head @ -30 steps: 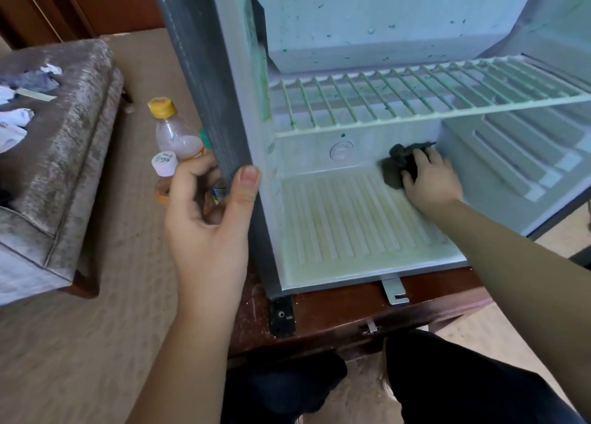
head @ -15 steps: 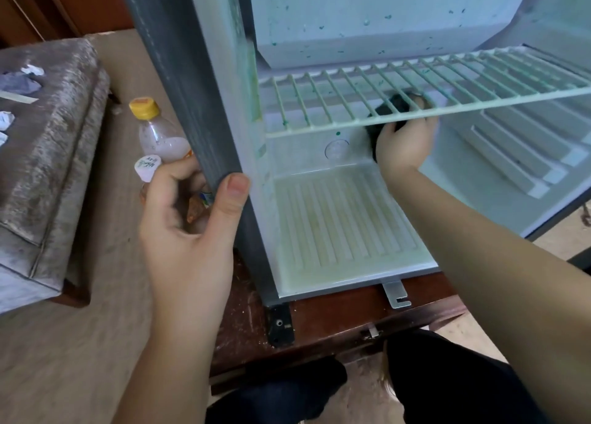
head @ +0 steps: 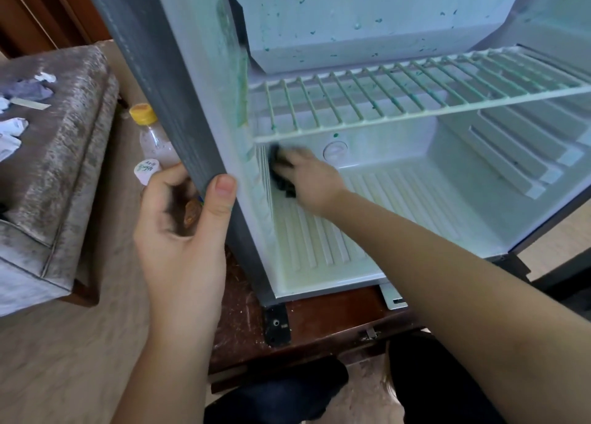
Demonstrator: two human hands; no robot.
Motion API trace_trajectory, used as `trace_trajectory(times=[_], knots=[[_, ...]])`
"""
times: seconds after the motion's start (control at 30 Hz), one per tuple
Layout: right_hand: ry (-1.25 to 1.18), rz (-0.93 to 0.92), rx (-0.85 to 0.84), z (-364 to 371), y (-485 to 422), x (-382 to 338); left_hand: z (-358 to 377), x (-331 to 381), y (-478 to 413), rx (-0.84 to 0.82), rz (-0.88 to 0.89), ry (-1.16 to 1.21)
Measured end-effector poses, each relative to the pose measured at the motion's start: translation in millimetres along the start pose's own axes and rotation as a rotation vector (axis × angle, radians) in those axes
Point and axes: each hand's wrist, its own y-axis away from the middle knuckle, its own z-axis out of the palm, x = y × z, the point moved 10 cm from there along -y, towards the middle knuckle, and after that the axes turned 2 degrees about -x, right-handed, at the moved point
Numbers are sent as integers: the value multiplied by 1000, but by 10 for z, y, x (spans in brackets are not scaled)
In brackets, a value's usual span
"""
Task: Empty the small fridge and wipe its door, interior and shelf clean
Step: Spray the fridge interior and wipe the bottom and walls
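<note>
Inside the small fridge (head: 399, 148), our right hand (head: 311, 175) presses a dark cloth (head: 281, 175) against the left inner wall, just beneath the wire shelf (head: 415, 103). Its blurred fingers seem bunched around the cloth. Our left hand (head: 182, 225) clamps the cabinet's front edge just outside that wall, thumb turned inward. The stained ribbed floor (head: 399, 206) lies below and right of the cloth, ribs running front to back, so we judge the right hand nearer for it.
</note>
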Motion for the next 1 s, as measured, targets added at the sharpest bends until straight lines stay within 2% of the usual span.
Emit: trace_trajectory(times=[0.07, 0.23, 0.43, 0.5, 0.6, 0.7, 0.77, 0.9, 1.0], knots=[[18, -4, -120, 252, 102, 7, 0, 7, 10, 5, -2, -5], [24, 53, -45, 224, 81, 60, -2, 7, 21, 8, -6, -9], [21, 306, -50, 179, 470, 958, -20, 28, 42, 23, -13, -12], [13, 461, -59, 90, 690, 1408, -16, 34, 45, 21, -16, -34], [183, 640, -202, -29, 1073, 2010, 6, 26, 52, 12, -33, -44], [243, 694, -322, -64, 1096, 2051, 13, 16, 17, 0, -34, -36], [214, 735, -273, -123, 1023, 1963, 14, 13, 16, -5, -37, -49], [188, 784, 81, -553, 1003, 1952, 15, 12, 16, -13, -49, -36], [178, 798, 78, -601, 937, 1933, -13, -15, -5, -9, -47, -64]])
